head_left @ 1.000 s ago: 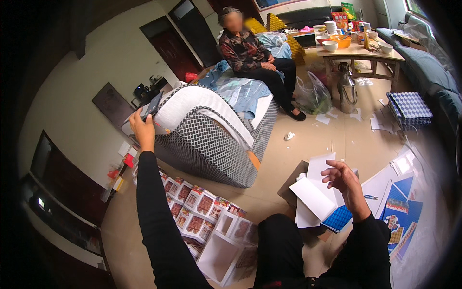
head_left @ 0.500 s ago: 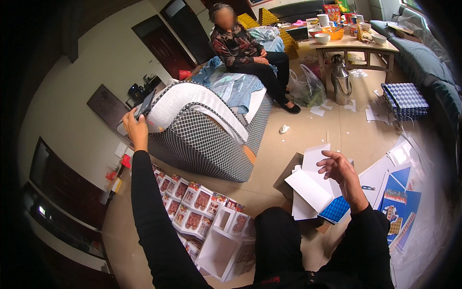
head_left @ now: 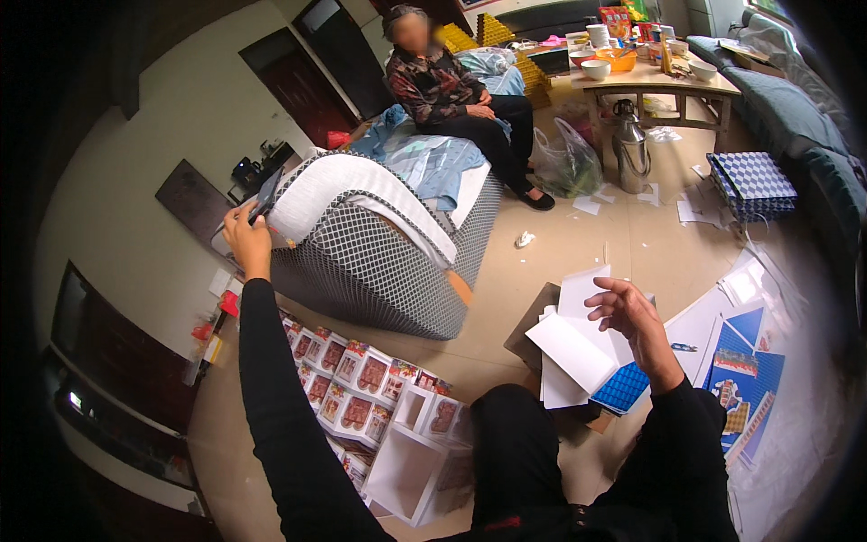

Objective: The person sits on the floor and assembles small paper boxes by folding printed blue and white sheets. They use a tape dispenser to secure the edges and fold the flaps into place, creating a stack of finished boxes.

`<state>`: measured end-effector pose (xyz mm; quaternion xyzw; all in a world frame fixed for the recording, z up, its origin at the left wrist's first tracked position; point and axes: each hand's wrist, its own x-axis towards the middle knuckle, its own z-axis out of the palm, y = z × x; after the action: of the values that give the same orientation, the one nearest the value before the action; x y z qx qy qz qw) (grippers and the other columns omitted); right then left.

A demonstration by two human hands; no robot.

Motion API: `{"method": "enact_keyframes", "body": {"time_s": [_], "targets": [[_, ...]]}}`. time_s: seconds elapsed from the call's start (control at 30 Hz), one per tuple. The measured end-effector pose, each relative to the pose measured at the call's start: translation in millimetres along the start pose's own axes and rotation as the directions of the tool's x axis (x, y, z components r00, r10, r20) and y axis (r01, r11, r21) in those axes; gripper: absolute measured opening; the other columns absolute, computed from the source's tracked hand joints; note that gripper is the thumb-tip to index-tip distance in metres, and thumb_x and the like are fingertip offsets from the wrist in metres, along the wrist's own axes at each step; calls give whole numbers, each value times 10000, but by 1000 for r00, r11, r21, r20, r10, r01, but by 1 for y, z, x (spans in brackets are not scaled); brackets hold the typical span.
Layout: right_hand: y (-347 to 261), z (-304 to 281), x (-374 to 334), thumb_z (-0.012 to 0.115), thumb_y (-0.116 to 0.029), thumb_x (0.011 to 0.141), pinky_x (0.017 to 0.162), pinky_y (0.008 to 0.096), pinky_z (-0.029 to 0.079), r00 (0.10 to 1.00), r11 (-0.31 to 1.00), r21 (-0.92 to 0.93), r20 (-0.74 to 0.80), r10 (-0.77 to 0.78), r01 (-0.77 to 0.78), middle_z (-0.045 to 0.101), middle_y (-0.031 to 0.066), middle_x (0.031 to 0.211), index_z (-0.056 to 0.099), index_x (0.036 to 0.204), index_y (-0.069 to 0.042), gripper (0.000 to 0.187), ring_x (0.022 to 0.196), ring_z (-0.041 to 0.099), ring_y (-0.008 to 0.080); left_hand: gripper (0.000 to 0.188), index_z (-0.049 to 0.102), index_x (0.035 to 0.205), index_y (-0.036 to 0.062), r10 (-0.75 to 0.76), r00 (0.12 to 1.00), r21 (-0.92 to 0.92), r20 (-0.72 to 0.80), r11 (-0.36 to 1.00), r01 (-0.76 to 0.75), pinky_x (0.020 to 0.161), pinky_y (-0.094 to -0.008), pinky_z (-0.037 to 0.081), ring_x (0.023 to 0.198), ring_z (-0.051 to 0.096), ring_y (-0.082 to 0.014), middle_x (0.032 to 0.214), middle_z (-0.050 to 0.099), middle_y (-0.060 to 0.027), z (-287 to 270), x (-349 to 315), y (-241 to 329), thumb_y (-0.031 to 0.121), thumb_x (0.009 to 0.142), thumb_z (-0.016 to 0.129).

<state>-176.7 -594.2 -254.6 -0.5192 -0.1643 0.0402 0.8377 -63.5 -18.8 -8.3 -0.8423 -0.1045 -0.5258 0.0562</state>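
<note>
My left arm reaches out to the sofa's armrest (head_left: 316,185). There my left hand (head_left: 246,239) is closed on a dark flat phone (head_left: 265,196), held tilted beside the white top of the armrest. My right hand (head_left: 637,327) is raised with bent fingers apart and nothing in them. Below and beside it, white card sheets (head_left: 571,359) lie on a box, with a blue gridded sheet (head_left: 621,388) at their near right corner.
Printed white cardboard house models (head_left: 361,397) crowd the floor at left. Blue printed cutouts (head_left: 745,384) lie at right, near a checked bag (head_left: 750,185). A person (head_left: 442,90) sits on the sofa. A metal flask (head_left: 630,149) stands by the low table (head_left: 650,86).
The phone has tilted and shows more of its dark face, while my left hand has turned slightly with it. My right hand keeps much the same pose. The whole view has shifted a little.
</note>
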Motion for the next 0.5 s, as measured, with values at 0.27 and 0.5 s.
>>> {"method": "enact_keyframes", "body": {"time_s": [0.27,0.5], "targets": [[-4,0,-1,392,-481,1018,865,288,462,1000,1000,-15,-16,3,-4,638,107,1131,481,1343,-28,565,1002,603,160,468,617,1227,163,-23,998,1,55,1000,23,1039,-419,370,1213,443,-329,1296,487,-110,-5,-1,9,147,772,727],[2,1,1,399,-506,1008,861,287,463,1000,1000,-26,-15,-1,0,638,107,1132,479,1347,-24,595,998,604,160,492,600,1237,144,-1,998,30,-58,1000,3,1043,-430,357,1217,435,-341,1298,480,-126,-6,-6,5,135,761,725]]}}
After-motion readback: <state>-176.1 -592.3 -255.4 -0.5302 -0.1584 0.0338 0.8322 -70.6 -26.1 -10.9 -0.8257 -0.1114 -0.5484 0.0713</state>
